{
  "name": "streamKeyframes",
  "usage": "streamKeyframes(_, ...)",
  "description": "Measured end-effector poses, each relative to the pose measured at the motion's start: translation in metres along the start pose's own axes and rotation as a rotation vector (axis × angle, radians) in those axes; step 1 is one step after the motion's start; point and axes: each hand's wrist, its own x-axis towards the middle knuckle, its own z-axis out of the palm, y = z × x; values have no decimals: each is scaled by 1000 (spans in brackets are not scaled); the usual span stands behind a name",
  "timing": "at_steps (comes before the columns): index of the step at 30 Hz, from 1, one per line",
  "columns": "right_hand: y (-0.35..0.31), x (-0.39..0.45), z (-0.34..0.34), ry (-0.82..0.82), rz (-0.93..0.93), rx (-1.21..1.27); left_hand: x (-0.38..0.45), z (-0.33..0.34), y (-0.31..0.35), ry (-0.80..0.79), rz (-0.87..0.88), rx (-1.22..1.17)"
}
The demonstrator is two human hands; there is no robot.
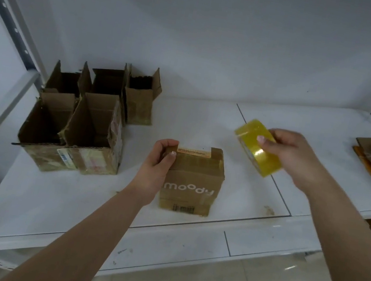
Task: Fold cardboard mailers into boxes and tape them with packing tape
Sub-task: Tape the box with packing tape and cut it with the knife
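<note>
Cardboard box [193,179] in left hand [159,160]; right hand [291,154] holds tape [256,148].

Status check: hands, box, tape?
Left hand grips top left corner of moody box. Right hand holds tape roll above shelf, off the box. Nothing in the way.

Closed brown box [193,179] upright on shelf, yellow tape roll [256,148] lifted

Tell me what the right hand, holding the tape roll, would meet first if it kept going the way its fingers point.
The right hand points left with the tape roll. Bare white shelf lies that way; the open boxes come first, probably, though depth is unclear.
</note>
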Motion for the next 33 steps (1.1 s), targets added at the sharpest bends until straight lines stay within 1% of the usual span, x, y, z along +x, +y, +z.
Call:
streamKeyframes(2, -34, -8, 1, -127, -66, 204, 0, -1, 0, -12, -3, -16)
streamKeyframes(3, -46, -10, 5, -193, -81, 236, -1, -2, 0, -19, -2, -20)
streamKeyframes(4, -54, -11, 12, -251, -80, 225, -2, -2, 0, -25, 0, -17)
streamKeyframes(6, -61, -11, 28, -336, -50, 125, -3, -3, 2, -33, -8, 4)
streamKeyframes(8, -61, -12, 42, -367, -10, 47, -6, -4, 6, -45, -11, 45)
streamKeyframes(11, -60, -9, 47, -364, 14, 47, -13, -8, 9, -61, 57, 140)
streamKeyframes(13, -59, -8, 46, -389, 16, 31, -17, -6, 12, -72, 78, 189)
streamKeyframes(15, -57, -7, 47, -401, 14, 6, -14, -1, 18, -15, 29, 222)
streamKeyframes(18, -60, -3, 48, -396, -6, -34, -6, 3, 30, 74, -114, 112)
streamKeyframes(23, -63, 7, 52, -370, 16, -101, -1, 1, 42, 120, -310, -63)
streamKeyframes(25, -63, 9, 53, -370, 16, -105, 1, -2, 44, 142, -390, -190)
streamKeyframes(27, -63, 10, 53, -380, 18, -118, 2, -8, 50, 198, -425, -362)
streamKeyframes(28, -62, 10, 53, -386, 19, -120, 2, -11, 53, 240, -411, -385)
streamKeyframes(29, -62, 10, 53, -391, 17, -120, 0, -15, 55, 282, -362, -319)
streamKeyframes(30, -62, 11, 54, -395, 12, -121, -3, -16, 59, 309, -292, -185)
streamKeyframes(31, -61, 11, 54, -399, 7, -124, -5, -16, 64, 287, -233, -27)
streamKeyframes(32, -62, 12, 54, -405, 3, -129, -8, -14, 70, 212, -206, 116)
streamKeyframes(33, -63, 11, 55, -414, -1, -138, -11, -11, 76, 101, -216, 226)
